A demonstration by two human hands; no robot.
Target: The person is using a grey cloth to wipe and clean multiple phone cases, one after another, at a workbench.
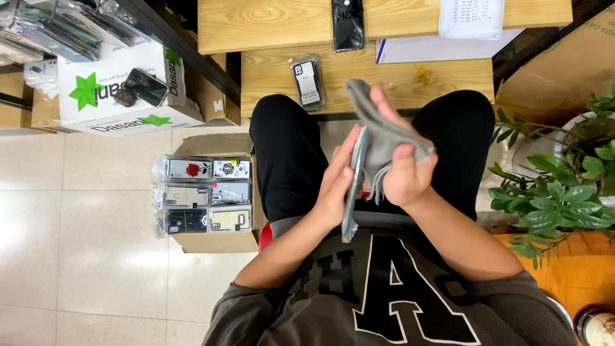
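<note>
Over my lap, my left hand [334,186] grips a slim phone case [353,186] seen edge-on, held upright between the palms. My right hand [400,160] clutches a grey cloth [378,125] and presses it against the case's face. The cloth's upper corner sticks up past my fingers. I am seated, black trousers below the hands.
A wooden bench [384,77] ahead carries a packaged phone case [308,82], a black phone [348,24] and papers [471,18]. To the left, a cardboard box [211,240] holds several packaged cases [204,194]. A white box [122,90] sits further left. A potted plant [564,192] stands at right.
</note>
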